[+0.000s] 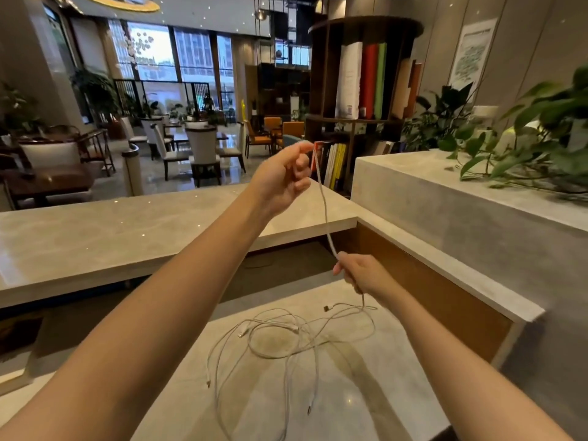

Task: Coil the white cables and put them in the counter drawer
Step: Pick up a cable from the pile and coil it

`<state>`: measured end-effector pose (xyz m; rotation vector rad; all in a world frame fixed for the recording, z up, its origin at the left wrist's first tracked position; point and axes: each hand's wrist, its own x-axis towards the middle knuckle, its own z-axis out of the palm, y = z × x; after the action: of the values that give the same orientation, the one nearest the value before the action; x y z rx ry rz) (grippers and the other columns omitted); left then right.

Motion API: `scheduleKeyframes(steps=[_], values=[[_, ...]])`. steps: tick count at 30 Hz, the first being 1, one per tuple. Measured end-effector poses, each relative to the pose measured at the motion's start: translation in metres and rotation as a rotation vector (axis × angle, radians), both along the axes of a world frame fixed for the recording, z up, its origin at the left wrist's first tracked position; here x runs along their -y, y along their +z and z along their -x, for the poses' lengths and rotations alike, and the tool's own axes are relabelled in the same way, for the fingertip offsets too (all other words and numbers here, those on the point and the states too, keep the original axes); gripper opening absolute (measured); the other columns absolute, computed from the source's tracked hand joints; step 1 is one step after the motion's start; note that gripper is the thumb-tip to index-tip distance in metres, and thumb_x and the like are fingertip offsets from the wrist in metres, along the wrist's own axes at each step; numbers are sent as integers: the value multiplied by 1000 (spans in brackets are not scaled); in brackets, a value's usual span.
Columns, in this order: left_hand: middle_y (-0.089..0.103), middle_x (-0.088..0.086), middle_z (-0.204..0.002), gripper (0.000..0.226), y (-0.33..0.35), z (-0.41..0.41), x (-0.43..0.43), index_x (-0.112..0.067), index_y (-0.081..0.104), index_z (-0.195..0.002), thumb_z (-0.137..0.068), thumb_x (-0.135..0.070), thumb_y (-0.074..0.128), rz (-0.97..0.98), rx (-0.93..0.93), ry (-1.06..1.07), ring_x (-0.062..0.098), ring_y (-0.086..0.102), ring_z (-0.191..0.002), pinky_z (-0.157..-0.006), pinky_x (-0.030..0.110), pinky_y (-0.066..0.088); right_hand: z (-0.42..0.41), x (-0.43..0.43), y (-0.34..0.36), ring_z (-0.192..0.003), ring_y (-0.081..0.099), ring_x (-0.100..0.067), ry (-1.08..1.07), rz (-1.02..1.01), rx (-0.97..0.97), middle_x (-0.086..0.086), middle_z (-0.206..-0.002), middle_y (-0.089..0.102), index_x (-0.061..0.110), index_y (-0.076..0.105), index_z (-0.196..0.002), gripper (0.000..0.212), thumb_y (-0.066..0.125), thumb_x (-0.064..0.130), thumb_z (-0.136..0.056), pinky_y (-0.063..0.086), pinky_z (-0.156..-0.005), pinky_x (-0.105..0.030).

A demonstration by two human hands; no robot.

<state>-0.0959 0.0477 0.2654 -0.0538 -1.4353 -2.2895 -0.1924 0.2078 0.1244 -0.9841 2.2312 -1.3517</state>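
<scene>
One white cable (pixel 325 208) stretches in the air between my two hands. My left hand (pixel 284 178) is raised high and pinches its upper end between thumb and fingers. Lower and to the right, my right hand (pixel 358 272) is closed around the same cable, which runs down out of the fist to the counter. A loose tangle of white cables (pixel 286 338) lies on the pale marble counter top (pixel 366 393) below my hands, with several plug ends showing. No drawer is visible.
A raised stone ledge (pixel 95 237) runs across the left and middle. A taller grey counter block (pixel 445 192) with trailing green plants (pixel 525 148) stands at the right. A round bookshelf (pixel 362 90) is behind, with lobby chairs and tables beyond.
</scene>
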Motion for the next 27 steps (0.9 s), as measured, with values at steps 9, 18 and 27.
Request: scheduleKeyframes(steps=[9, 18, 27], values=[[52, 3, -76, 17, -39, 4, 1, -12, 52, -91, -99, -18, 39, 708, 192, 50, 14, 57, -72, -77, 32, 51, -35, 11, 82, -71, 59, -15, 123, -162, -649, 0, -77, 65, 18, 67, -89, 28, 47, 36, -95, 47, -66, -29], [51, 1, -67, 23, -38, -8, -6, -11, 57, -92, -99, -19, 37, 717, 250, -145, 7, 43, -50, -50, 19, 37, -11, -2, 148, -75, 53, -3, 111, -34, -741, 9, -79, 57, 14, 68, -92, 10, 63, 21, -87, 41, -64, -14], [47, -6, -52, 24, -39, -15, -17, -10, 60, -85, -92, -22, 40, -103, 9, -590, 5, 40, -39, -38, 13, 26, 8, -9, 130, -45, 43, 1, 24, 240, -353, 4, -57, 47, 9, 66, -78, 29, 55, 33, -91, 33, -49, -13]])
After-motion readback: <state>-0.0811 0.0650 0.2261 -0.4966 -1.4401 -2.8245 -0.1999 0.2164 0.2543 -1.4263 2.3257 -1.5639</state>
